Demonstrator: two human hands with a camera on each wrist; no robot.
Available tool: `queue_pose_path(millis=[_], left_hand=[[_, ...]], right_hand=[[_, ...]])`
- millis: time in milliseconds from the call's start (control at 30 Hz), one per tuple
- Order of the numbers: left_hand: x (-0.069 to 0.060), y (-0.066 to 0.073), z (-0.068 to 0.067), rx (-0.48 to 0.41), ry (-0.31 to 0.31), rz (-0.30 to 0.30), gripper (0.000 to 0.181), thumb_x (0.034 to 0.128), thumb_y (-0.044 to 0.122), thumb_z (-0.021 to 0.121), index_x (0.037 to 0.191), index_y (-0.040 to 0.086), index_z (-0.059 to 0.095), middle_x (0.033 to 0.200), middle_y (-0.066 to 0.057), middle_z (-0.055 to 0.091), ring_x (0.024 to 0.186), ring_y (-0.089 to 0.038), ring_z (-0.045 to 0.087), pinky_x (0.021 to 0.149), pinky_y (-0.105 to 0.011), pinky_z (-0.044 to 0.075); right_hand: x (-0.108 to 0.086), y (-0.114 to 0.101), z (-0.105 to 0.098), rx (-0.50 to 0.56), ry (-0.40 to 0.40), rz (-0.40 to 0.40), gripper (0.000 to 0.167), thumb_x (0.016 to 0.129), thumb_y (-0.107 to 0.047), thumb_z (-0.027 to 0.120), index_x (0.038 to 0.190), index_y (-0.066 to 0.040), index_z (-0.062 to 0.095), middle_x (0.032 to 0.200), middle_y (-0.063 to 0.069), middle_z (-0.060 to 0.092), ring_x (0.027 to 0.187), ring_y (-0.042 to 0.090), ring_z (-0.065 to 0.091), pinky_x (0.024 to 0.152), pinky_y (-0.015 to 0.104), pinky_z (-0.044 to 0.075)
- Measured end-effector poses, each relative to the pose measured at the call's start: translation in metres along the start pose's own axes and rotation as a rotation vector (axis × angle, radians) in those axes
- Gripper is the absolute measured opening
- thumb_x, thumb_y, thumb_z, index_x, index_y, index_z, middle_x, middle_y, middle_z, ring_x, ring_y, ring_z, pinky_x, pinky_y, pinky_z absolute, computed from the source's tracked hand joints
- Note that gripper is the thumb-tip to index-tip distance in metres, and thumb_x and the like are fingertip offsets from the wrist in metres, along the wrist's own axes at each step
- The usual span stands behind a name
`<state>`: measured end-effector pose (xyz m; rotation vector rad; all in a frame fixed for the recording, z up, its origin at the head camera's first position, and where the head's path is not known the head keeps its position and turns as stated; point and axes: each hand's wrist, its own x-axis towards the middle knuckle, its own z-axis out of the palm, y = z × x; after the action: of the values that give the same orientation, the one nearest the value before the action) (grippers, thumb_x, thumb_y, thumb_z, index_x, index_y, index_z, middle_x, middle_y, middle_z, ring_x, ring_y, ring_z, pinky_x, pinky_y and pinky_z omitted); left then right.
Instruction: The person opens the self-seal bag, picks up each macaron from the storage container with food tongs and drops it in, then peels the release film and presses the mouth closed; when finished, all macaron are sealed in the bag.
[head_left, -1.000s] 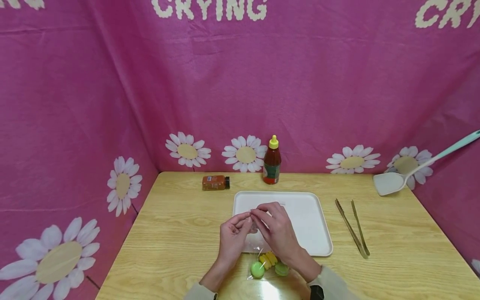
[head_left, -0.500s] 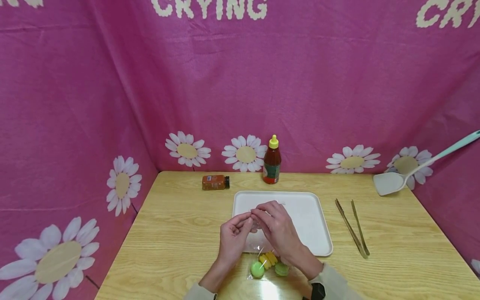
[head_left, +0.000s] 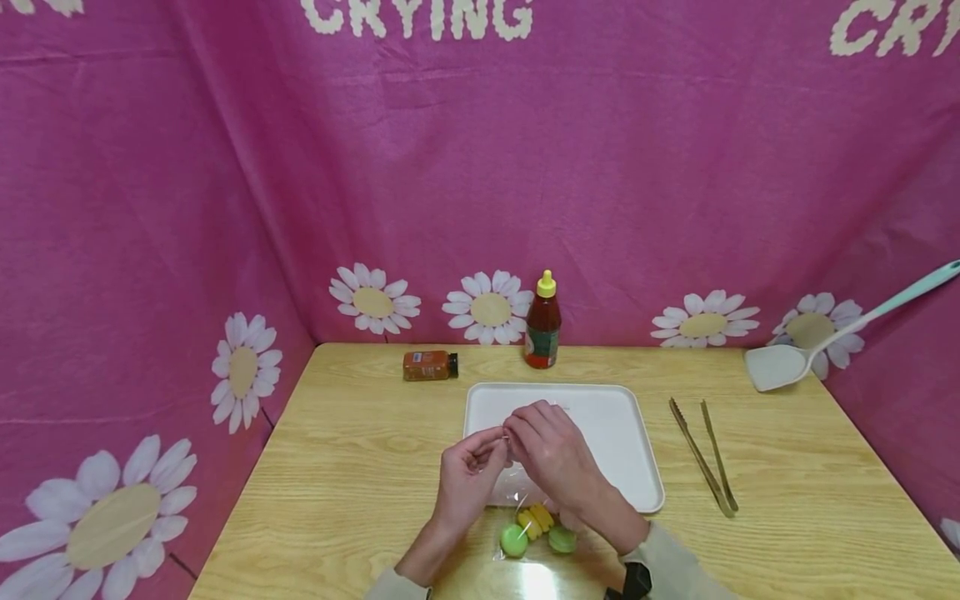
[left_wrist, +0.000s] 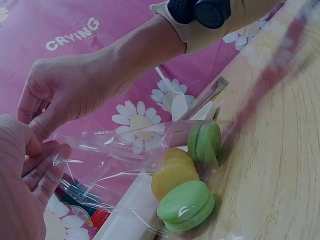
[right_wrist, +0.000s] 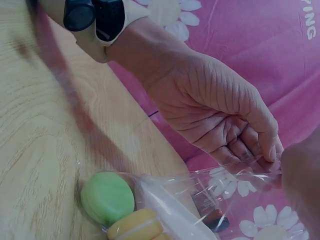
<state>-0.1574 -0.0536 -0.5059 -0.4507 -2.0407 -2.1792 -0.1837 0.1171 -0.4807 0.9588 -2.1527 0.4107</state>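
A clear plastic bag (left_wrist: 120, 172) of macarons hangs from both hands, its lower end over the wooden table just before the tray. Inside, two green macarons (head_left: 513, 540) lie either side of yellow macarons (head_left: 535, 522). My left hand (head_left: 467, 477) pinches the bag's upper edge between thumb and fingers, as the right wrist view shows. Right beside it, my right hand (head_left: 557, 458) pinches the same edge, fingertips meeting the left ones. The exact hold of the right fingertips is partly hidden. Beneath the hands lies a white tray (head_left: 618, 450).
Behind the tray stands a sauce bottle (head_left: 542, 329) with a yellow cap. To its left a spice jar (head_left: 430, 365) lies on its side. Metal tongs (head_left: 708, 462) rest right of the tray, and a white spatula (head_left: 780, 367) leans at the back right corner.
Both hands stay at the bag's edge. The right hand's fingers have turned and drawn in slightly, while its wrist has shifted a little right. The macarons keep their place.
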Motion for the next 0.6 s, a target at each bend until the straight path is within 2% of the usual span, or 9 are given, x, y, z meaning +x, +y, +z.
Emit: queue_pose_path(millis=[200,400,500,600], left_hand=[[-0.0005,0.0011,0.0007,-0.009,-0.016,0.023,0.023,0.1014,0.002,0.066,0.121,-0.008,0.071,0.104,-0.024,0.076,0.084,-0.011,0.075,0.077,-0.031,0.064],[-0.0003,0.0013,0.0003,0.017,-0.028,0.014,0.025,0.1029,0.007,0.066,0.125,-0.003,0.071,0.1,-0.019,0.078,0.085,-0.016,0.076,0.078,-0.03,0.063],[-0.0001,0.0009,-0.0002,0.02,-0.033,0.018,0.026,0.1032,0.007,0.065,0.126,-0.004,0.07,0.1,-0.02,0.078,0.086,-0.023,0.077,0.079,-0.034,0.064],[0.0,0.0012,-0.0007,0.014,-0.037,0.018,0.026,0.103,0.005,0.064,0.126,-0.005,0.07,0.1,-0.021,0.077,0.087,-0.028,0.077,0.079,-0.036,0.064]], right_hand=[[-0.0001,0.0007,-0.0002,0.11,0.003,0.104,0.005,0.094,-0.009,0.073,0.098,-0.007,0.071,0.095,0.003,0.069,0.093,0.021,0.062,0.075,0.034,0.053],[0.0002,-0.0004,-0.0039,0.222,-0.025,0.226,0.008,0.102,-0.015,0.065,0.099,-0.01,0.07,0.095,-0.001,0.068,0.094,0.018,0.06,0.08,0.035,0.053],[-0.0002,0.0002,-0.005,0.217,-0.028,0.21,0.008,0.101,-0.016,0.068,0.099,-0.011,0.073,0.096,-0.001,0.07,0.095,0.018,0.061,0.081,0.035,0.053],[-0.0013,0.0017,-0.0051,0.192,-0.02,0.157,0.006,0.099,-0.015,0.072,0.1,-0.01,0.074,0.097,0.0,0.071,0.095,0.019,0.062,0.081,0.036,0.053]])
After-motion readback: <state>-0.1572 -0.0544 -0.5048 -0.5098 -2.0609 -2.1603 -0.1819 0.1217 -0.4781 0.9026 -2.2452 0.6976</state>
